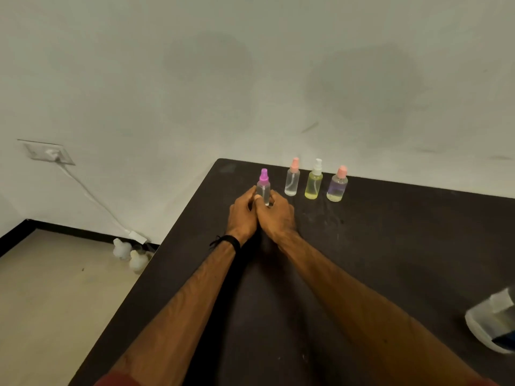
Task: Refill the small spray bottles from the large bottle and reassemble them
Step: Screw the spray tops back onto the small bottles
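A small clear spray bottle with a purple spray top stands upright near the far left corner of the dark table. My left hand and my right hand both wrap around its lower body, fingers touching. To its right stand three more small spray bottles in a row: a clear one with a pink top, a yellow one with a white top, and a purple-tinted one with a pink top. The large bottle sits blurred at the right edge.
The table's left edge runs diagonally from the far corner to the bottom of the view, with floor beyond it. A wall socket with a white cable is on the wall. White objects lie on the floor by the table.
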Motion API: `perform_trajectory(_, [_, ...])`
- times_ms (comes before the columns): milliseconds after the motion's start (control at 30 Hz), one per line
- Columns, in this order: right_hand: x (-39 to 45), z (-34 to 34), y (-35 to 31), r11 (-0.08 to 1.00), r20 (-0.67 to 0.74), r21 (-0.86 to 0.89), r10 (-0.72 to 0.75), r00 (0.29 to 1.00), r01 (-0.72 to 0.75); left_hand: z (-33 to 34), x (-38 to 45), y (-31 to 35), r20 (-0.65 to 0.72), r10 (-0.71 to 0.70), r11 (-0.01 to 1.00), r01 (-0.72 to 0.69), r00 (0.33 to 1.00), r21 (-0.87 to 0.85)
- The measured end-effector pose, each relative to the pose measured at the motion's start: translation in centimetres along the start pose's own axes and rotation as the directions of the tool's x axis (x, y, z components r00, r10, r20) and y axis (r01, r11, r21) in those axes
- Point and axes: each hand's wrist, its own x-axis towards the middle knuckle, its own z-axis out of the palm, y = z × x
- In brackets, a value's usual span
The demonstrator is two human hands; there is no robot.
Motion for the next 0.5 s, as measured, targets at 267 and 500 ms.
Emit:
perform_trajectory(267, [6.3, 1.4, 0.7, 1.0, 0.005, 0.002, 0.0, 1.0, 0.0, 1.6, 7.0, -2.2, 0.119, -0.004, 1.0, 0.005, 0.993, -0.011])
perform_trajectory(500, [6.3, 1.4, 0.9, 1.0, 0.023, 0.006, 0.011, 1.0, -0.011, 1.7, 7.3, -3.2, 0.143, -0.087, 0.996, 0.083, 0.986, 0.028])
